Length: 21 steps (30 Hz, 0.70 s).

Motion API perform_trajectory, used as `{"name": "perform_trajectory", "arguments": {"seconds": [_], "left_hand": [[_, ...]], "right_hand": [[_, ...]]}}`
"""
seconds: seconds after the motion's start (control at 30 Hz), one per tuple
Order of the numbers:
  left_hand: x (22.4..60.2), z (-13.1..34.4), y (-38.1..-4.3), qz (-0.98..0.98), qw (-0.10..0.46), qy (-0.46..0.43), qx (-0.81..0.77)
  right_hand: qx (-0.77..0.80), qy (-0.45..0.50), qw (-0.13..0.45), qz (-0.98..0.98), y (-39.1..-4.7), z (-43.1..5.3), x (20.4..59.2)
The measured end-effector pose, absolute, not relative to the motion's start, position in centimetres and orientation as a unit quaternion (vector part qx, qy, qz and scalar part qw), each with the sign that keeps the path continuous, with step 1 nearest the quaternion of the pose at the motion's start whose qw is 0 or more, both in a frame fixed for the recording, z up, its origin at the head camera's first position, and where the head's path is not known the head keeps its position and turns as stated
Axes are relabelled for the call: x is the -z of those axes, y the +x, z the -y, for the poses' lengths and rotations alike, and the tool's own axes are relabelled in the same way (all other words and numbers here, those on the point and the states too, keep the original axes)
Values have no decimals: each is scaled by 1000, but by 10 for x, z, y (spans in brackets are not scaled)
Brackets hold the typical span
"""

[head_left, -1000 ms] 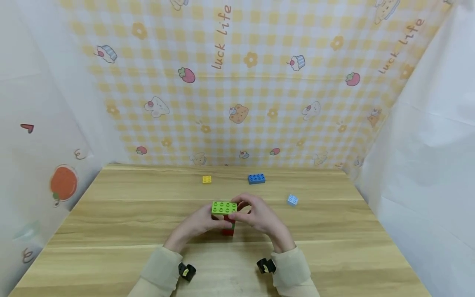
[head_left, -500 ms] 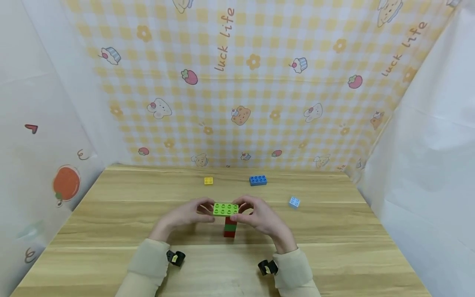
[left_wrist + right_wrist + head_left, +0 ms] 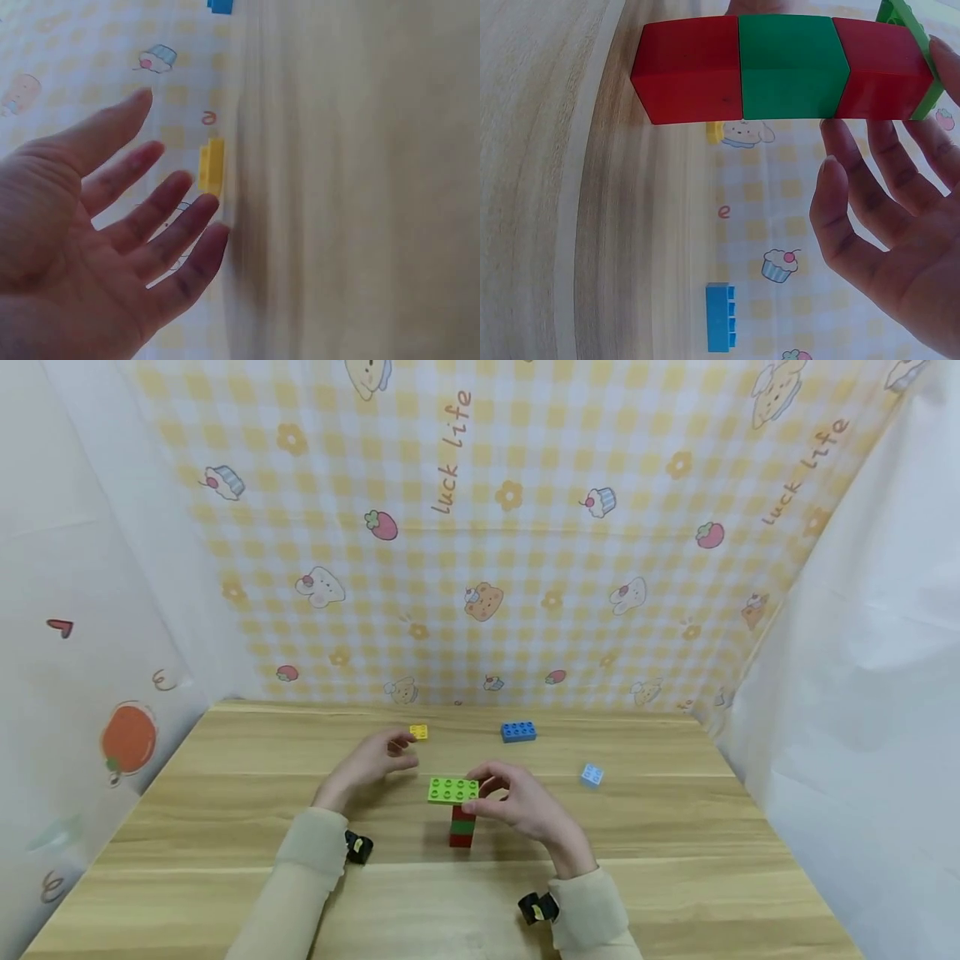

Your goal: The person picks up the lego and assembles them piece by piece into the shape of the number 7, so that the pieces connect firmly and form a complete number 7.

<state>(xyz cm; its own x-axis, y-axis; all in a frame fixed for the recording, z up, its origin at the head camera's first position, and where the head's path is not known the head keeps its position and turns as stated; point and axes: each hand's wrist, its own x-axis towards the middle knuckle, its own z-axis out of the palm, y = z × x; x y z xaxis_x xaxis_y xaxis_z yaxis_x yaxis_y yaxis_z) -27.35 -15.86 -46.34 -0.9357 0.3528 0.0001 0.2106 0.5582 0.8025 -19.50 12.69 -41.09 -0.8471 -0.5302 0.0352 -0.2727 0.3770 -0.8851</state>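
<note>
A tower of red, green and red toy building bricks [image 3: 462, 828] stands upright on the table, capped crosswise by a thin lime-green brick [image 3: 450, 791] with studs on top. My right hand [image 3: 525, 803] pinches the lime brick's right end, thumb in front and fingers behind. In the right wrist view the tower's green middle brick [image 3: 793, 67] sits between two red ones. Behind and left of the tower, my left hand [image 3: 367, 766] reaches out with loose, spread fingers and holds nothing. Its fingertips are close to a small yellow brick [image 3: 421, 732], which the left wrist view shows beyond the fingers.
Toward the back of the wooden table [image 3: 225, 793] lies a blue brick [image 3: 519, 732] with two rows of studs. A small light-blue brick [image 3: 592, 775] lies to its right, nearer the front. A checked cloth [image 3: 480, 543] hangs behind the table's rear edge.
My left hand has let go beside the tower and moved back and left, toward the yellow brick. The right hand stays at the lime brick. The head view has shifted slightly.
</note>
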Motion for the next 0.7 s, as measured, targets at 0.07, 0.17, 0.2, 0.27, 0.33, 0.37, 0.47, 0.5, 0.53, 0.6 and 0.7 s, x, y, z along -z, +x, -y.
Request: {"name": "perform_trajectory", "arguments": {"seconds": [0.07,0.17,0.2,0.27,0.33,0.37,0.47,0.5,0.53,0.6,0.7], "left_hand": [[465,161,-281,-881,76,157,-439],[466,162,-291,-880,80,144,-445],[466,162,-294,-880,81,141,-446],[467,161,-300,-880,82,141,-446],[468,159,-306,-880,85,139,-447],[468,159,-308,-879,89,136,-448],[467,158,-314,-883,95,137,-438],[467,158,-316,-885,98,134,-435],[467,158,-318,-887,100,134,-430],[467,158,-322,-893,104,132,-418],[467,157,-327,-900,106,135,-400]], "right_hand": [[502,-247,129,-819,-194,-126,411],[502,-252,127,-817,-194,-126,411],[502,-254,125,-817,-195,-126,411],[501,-256,121,-818,-195,-127,410],[500,-255,120,-819,-195,-127,410],[500,-254,120,-819,-195,-127,410],[499,-254,122,-819,-195,-127,410],[499,-255,122,-819,-195,-127,410],[498,-256,122,-819,-195,-127,410],[498,-257,121,-819,-195,-127,410],[500,-255,121,-818,-194,-126,410]]}}
